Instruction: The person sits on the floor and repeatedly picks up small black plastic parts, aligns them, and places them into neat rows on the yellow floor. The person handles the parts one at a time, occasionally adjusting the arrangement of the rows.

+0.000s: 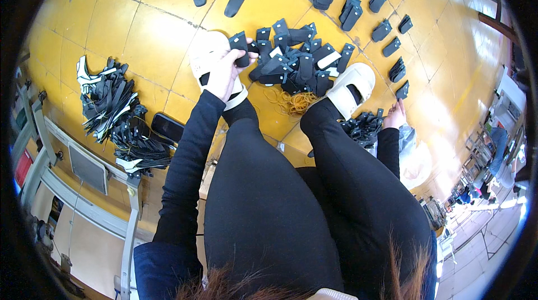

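Note:
My left hand [225, 73] is closed on a flat black tongue-shaped piece [239, 47] with a small pale label, held above my left shoe's inner side. On the far right, my right hand [395, 116] reaches past my right leg, its fingertips at the lower end of another black tongue-shaped piece [402, 90]; its other fingers are partly hidden. Between my shoes lies a loose heap of similar black pieces [305, 67], a few showing white undersides. Yellow rubber bands [291, 101] lie in a tangle just below the heap.
Small stacks of black pieces [351, 13] are spread over the yellow tiled floor [162, 36]. Left are a pile of black and white strips [115, 104], a dark phone [167, 127] and a metal frame [89, 168]. A plastic bag [416, 163] and dark pieces [363, 128] sit right.

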A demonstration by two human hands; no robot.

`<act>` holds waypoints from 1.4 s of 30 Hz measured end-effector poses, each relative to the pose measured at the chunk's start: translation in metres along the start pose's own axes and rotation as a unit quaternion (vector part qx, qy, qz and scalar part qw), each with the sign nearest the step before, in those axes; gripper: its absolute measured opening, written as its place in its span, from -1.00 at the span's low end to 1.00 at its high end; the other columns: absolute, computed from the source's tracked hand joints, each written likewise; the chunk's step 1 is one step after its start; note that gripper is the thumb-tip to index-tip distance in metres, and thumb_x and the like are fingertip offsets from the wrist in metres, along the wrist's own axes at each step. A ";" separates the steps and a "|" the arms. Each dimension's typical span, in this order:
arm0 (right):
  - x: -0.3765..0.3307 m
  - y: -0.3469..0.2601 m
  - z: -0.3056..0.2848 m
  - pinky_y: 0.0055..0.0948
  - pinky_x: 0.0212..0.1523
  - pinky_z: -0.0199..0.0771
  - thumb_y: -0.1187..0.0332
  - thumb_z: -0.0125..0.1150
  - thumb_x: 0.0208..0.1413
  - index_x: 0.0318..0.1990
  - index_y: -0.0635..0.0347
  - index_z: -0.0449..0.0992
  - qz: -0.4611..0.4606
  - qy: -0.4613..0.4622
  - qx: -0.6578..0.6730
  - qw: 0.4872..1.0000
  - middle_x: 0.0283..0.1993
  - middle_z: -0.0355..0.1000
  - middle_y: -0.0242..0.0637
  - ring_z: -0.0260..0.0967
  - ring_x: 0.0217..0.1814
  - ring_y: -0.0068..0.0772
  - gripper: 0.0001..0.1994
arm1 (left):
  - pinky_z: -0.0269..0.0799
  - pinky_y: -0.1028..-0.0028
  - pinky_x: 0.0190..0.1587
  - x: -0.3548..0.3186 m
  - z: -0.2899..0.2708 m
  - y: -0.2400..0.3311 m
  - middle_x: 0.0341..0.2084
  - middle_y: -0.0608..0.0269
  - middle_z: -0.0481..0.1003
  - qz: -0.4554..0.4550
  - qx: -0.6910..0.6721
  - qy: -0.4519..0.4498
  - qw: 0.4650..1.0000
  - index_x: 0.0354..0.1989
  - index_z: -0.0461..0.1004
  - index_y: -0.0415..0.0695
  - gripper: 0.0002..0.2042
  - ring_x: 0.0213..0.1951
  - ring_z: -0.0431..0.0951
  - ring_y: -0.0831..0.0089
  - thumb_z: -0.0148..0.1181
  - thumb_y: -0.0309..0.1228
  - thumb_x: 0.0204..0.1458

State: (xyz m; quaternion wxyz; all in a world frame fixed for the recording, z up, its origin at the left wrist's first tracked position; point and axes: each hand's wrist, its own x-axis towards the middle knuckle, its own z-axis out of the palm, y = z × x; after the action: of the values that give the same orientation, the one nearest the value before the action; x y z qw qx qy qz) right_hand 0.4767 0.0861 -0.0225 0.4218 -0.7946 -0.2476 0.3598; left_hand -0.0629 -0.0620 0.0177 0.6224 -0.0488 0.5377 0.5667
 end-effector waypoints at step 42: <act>-0.165 -0.067 0.205 -0.59 -0.13 0.36 0.46 0.12 0.13 0.06 0.21 0.44 -0.156 -0.584 -0.301 0.738 -0.08 0.49 -0.35 0.37 -0.17 -0.60 -0.68 | 0.37 0.62 -0.25 0.019 0.017 -0.030 -0.35 0.36 0.49 -0.042 0.157 -0.070 0.984 -0.17 0.40 -0.16 -0.81 -0.30 0.45 0.65 0.17 -0.52 0.04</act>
State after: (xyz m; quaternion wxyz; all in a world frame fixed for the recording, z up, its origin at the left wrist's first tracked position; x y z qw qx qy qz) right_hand 0.2085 0.1072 0.0152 -0.0161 -0.4644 -0.6610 0.5892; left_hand -0.0334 -0.0490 -0.0052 0.6812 0.0669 0.5729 0.4508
